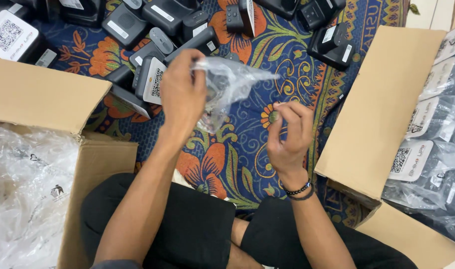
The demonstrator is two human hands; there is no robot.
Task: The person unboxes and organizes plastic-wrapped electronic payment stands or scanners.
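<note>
The left hand (182, 92) gripped a clear crinkled plastic bag (227, 84) holding a dark grey boxy device (215, 87), raised above the patterned blue and orange cloth (227, 154). The right hand (287, 134) pinched something small, too tiny to identify. More dark grey devices (158, 55) lay scattered beyond. A cardboard box of empty plastic bags (33, 184) sat left; a cardboard box of bagged devices (426, 144) sat right.

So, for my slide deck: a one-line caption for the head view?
Left hand lifts a clear plastic bag while the right hand pinches something small, between two cardboard boxes.
</note>
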